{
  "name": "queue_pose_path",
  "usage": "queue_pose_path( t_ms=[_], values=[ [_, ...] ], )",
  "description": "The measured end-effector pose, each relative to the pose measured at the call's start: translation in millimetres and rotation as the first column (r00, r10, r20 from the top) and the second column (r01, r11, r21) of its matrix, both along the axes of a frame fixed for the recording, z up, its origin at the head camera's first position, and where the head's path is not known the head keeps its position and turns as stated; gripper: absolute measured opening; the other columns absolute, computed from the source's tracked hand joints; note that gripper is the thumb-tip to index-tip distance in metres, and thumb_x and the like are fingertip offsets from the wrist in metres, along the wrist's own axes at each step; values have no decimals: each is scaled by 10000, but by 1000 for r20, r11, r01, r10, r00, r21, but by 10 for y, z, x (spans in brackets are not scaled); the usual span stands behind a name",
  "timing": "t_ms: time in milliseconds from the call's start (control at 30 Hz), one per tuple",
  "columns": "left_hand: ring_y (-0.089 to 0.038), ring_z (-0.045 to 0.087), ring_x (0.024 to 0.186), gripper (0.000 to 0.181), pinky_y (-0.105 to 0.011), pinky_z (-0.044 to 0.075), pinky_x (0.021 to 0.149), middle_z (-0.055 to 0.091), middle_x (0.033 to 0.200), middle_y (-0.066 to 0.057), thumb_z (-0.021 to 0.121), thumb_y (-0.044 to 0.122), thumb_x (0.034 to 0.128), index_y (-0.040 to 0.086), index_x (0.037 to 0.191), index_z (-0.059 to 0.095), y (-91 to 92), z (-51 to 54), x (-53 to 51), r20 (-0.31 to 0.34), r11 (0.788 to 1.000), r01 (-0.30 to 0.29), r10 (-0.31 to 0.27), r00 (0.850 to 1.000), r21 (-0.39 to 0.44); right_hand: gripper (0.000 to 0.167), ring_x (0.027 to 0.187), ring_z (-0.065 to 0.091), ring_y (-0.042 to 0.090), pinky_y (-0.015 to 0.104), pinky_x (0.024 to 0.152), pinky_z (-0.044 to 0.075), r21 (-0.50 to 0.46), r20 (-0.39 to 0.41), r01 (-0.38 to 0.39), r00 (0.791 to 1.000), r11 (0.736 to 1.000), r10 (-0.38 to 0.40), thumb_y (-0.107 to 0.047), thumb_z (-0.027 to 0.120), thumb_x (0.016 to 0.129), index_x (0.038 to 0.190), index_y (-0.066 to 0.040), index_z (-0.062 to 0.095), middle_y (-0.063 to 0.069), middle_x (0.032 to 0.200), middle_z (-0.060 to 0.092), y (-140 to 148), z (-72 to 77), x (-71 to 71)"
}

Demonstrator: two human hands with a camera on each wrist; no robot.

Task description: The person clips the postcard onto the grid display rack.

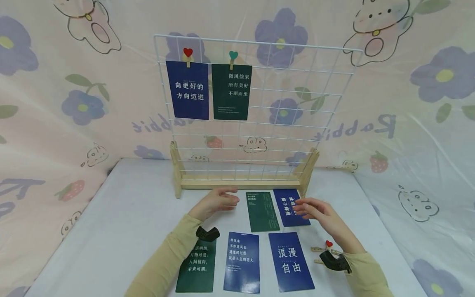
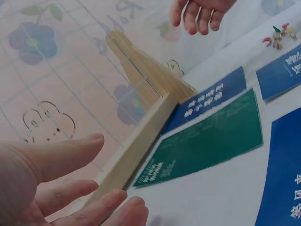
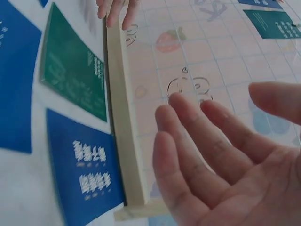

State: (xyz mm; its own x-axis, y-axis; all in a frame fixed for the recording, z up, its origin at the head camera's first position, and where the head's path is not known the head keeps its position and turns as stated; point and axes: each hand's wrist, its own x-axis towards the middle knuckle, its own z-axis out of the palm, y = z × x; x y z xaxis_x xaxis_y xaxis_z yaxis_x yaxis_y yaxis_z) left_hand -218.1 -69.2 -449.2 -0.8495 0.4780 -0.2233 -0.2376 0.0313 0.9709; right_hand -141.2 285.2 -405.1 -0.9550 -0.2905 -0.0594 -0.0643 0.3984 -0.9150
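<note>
On the counter (image 1: 141,198), three cards (image 1: 242,264) lie nearer than the left grip (image 1: 213,204) and right grip (image 1: 326,216), both relaxed and loosely spread, with a green card (image 1: 262,211) between them, a blue card (image 1: 287,208) near the right one, and a gridded rack (image 1: 241,184) beyond both.

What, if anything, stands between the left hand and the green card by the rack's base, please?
Nothing visible does: in the head view, only bare table shows between the left hand and the green card; the blue card beside it lies on the side away from that hand.
</note>
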Motion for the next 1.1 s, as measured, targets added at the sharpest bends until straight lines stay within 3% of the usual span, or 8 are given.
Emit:
queue_pose_path(
  t_ms=[200, 400, 533, 700, 1100],
  values=[
    [-330, 641, 1009, 559, -419, 519, 891, 631, 1139, -252, 689, 84, 882, -43, 1371, 450, 111, -85, -17, 40, 998, -31, 33, 999, -54, 424, 1040, 631, 231, 342, 873, 523, -5, 31, 6, 999, 1000, -6, -271, 432, 1039, 1310, 49, 496, 212, 1177, 623, 169, -88, 135],
    [-324, 646, 1003, 563, -411, 522, 885, 614, 1160, -266, 677, 103, 898, -62, 1376, 429, 236, -166, -64, 78, 996, -87, 88, 993, -15, 445, 1054, 626, 203, 314, 875, 518, -5, 68, 50, 996, 999, -50, -296, 427, 1039, 1323, 42, 483, 219, 1197, 615, 295, -147, 244],
    [-323, 651, 987, 536, -408, 528, 874, 628, 1134, -250, 671, 84, 899, -65, 1362, 446, 317, -206, -105, 78, 992, -124, 125, 989, -17, 480, 1067, 617, 240, 358, 899, 507, 11, 113, 94, 989, 996, -94, -332, 428, 1034, 1341, 35, 469, 220, 1212, 606, 360, -169, 315],
    [-306, 667, 935, 529, -366, 559, 808, 662, 1058, -206, 688, 43, 876, -70, 1344, 468, 409, -254, -161, 82, 989, -148, 149, 985, -23, 523, 1062, 614, 227, 321, 890, 500, 45, 158, 144, 976, 989, -149, -375, 439, 1023, 1351, 32, 462, 200, 1215, 609, 429, -179, 380],
    [-142, 653, 580, 475, -236, 558, 542, 692, 810, -171, 742, 14, 819, -57, 1252, 559, 561, -323, -258, 41, 965, -248, 252, 967, -89, 558, 1071, 605, 188, 334, 898, 491, 60, 206, 194, 957, 979, -202, -414, 446, 1012, 1380, 5, 443, 156, 1229, 611, 520, -222, 440]
  ],
)
